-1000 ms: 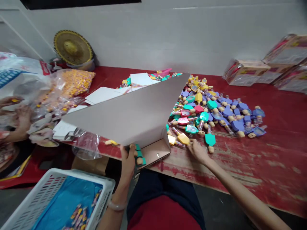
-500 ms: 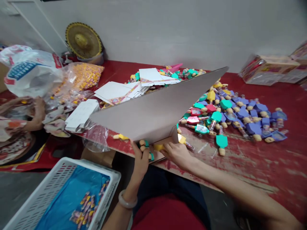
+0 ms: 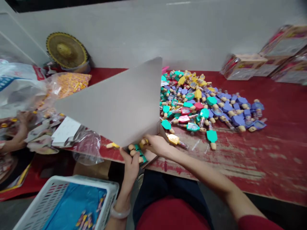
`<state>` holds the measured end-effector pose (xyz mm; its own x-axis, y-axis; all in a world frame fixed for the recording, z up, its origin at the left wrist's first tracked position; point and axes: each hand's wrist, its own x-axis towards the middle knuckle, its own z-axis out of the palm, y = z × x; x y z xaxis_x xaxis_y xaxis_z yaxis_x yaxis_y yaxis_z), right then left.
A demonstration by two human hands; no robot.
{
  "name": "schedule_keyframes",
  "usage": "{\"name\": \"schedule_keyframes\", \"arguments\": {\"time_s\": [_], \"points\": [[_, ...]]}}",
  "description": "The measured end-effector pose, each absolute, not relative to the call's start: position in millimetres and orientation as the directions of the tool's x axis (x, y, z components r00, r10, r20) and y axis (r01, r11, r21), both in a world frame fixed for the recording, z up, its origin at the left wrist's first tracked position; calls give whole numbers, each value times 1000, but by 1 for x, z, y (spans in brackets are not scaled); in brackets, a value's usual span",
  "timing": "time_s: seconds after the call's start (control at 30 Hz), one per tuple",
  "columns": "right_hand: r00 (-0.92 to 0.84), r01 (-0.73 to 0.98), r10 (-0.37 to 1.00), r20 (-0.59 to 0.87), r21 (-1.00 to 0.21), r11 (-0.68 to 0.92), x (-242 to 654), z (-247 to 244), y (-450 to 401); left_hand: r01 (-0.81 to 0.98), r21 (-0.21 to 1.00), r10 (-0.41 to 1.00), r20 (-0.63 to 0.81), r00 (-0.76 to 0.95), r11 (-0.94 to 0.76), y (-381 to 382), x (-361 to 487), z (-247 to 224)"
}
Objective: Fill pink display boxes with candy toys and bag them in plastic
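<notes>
several green toys (image 3: 141, 154) in cardboard box (image 3: 117, 105), left hand (image 3: 130, 163) beside them, finger grip unclear; right hand (image 3: 157, 145) gripping yellow toy (image 3: 143, 143); toy pile (image 3: 203, 113) at hands' two o'clock.

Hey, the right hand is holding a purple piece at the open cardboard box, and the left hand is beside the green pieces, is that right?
The colour is wrong: the head view shows the right hand holding a yellow piece at the open cardboard box, with the left hand beside the green pieces.
</notes>
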<state>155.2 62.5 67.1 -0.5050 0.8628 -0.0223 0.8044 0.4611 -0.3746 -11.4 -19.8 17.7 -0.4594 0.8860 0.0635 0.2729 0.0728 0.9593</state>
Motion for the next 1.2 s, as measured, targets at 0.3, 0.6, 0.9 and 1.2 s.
{"name": "schedule_keyframes", "arguments": {"time_s": [0.3, 0.6, 0.9, 1.2], "points": [[5, 983, 972, -236, -175, -48, 265, 4, 71, 267, 961, 832, 95, -547, 66, -26, -45, 19], [-601, 208, 765, 232, -879, 430, 206, 50, 25, 222, 973, 832, 68, -550, 67, -21, -29, 23], [-781, 271, 609, 137, -805, 528, 169, 21, 53, 249, 961, 813, 47, -580, 123, -21, -30, 17], [-460, 761, 887, 27, -502, 410, 141, 31, 34, 395, 901, 785, 113, -610, 178, -40, -68, 23]]}}
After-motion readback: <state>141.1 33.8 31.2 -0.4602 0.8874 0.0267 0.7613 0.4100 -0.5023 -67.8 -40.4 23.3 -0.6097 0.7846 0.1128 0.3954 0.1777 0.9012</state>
